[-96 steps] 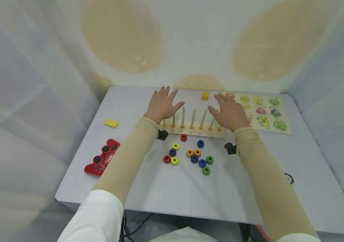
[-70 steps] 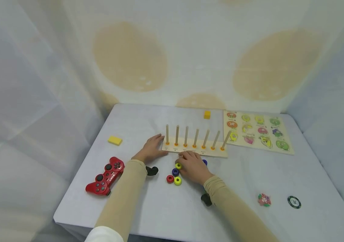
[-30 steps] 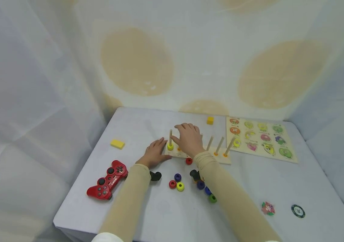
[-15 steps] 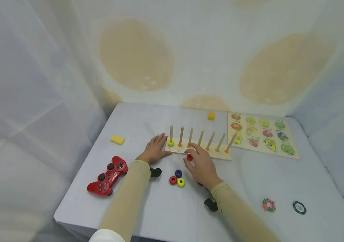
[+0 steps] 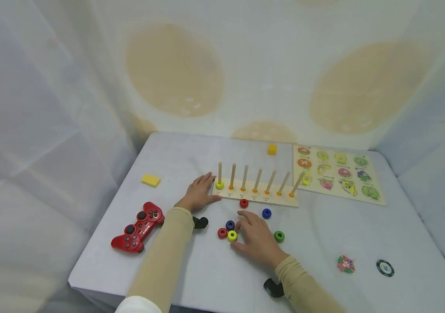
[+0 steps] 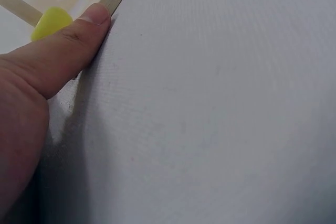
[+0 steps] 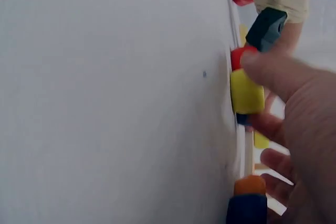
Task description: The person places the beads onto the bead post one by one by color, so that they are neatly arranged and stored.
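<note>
A wooden peg board (image 5: 245,196) carries a row of upright pegs, with a yellow ring (image 5: 219,185) around the leftmost peg. My left hand (image 5: 198,194) holds the board's left end, thumb along the front edge and fingers at the back corner; the left wrist view shows the thumb (image 6: 79,40) against the wood. My right hand (image 5: 259,239) hovers at a loose yellow ring (image 5: 232,236), thumb and fingers spread on either side of it. In the right wrist view that yellow ring (image 7: 247,94) sits between thumb and forefinger; contact is unclear. Touching it are a red ring (image 5: 222,233) and a dark blue ring (image 5: 230,225).
Loose rings lie nearby: red (image 5: 243,203), blue (image 5: 266,213) and green (image 5: 279,236); others hide behind my right hand. A red game controller (image 5: 138,228) and yellow block (image 5: 151,180) lie left. A fruit puzzle board (image 5: 339,176), flower piece (image 5: 346,264) and poker chip (image 5: 385,268) lie right.
A yellow ring went onto the leftmost peg earlier. My right hand has since come back from the pegs towards me, down to the loose yellow ring. The left hand stays at the board's end.
</note>
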{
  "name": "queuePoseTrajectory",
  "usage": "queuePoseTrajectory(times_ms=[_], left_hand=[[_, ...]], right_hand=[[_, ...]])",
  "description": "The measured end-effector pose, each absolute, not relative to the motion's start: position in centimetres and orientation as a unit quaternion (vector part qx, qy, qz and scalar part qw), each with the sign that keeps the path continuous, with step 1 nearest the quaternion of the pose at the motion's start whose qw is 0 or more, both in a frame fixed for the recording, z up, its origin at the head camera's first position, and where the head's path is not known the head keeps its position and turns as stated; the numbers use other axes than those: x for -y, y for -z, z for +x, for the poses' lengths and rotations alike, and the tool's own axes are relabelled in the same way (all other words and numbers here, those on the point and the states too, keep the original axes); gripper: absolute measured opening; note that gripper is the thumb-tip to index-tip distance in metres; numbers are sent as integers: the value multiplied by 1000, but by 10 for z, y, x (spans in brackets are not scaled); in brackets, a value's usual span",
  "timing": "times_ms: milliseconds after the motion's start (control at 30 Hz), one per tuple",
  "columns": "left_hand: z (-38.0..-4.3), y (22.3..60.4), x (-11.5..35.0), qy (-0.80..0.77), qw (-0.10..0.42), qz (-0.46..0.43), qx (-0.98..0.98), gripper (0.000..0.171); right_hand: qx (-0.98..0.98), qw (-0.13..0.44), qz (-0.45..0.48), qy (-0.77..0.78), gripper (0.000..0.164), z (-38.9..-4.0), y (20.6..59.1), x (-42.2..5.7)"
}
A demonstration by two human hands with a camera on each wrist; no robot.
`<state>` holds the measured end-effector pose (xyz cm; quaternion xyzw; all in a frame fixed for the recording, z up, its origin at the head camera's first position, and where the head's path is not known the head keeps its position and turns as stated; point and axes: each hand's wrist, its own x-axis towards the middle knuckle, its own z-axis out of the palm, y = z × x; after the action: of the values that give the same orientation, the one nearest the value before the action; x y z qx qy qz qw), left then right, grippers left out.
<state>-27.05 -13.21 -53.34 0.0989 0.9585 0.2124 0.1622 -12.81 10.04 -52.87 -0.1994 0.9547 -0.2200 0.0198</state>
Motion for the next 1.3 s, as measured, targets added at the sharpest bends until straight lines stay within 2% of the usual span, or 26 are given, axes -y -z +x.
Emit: queuePoseTrajectory(times_ms=[133, 267, 400, 533, 667, 833, 1133, 1300], left_hand=[[-270, 533, 133, -221, 162, 100, -956, 88], [-270, 532, 133, -228, 162, 104, -954, 88], [-273, 534, 135, -228, 164, 111, -953, 89], [-275, 537, 137, -228, 159, 105, -955, 88], [-274, 538, 135, -229, 158, 93, -956, 88], [-269, 535, 132, -235, 159, 87, -955, 88], [-270, 536, 132, -225, 161, 82, -958, 89], [-271, 535, 135, -227, 161, 94, -956, 88]], right_hand=[[-957, 29, -193, 216, 27, -128, 529, -97], [-955, 6, -197, 222, 26, -132, 522, -98], [-941, -73, -206, 258, 27, -154, 498, -97], [-917, -163, -202, 301, 29, -193, 466, -86], [-915, -206, -185, 292, 31, -228, 443, -71], [-939, -179, -167, 241, 31, -251, 430, -56], [-961, -114, -152, 202, 39, -258, 425, -48], [-952, -131, -147, 234, 39, -257, 425, -57]])
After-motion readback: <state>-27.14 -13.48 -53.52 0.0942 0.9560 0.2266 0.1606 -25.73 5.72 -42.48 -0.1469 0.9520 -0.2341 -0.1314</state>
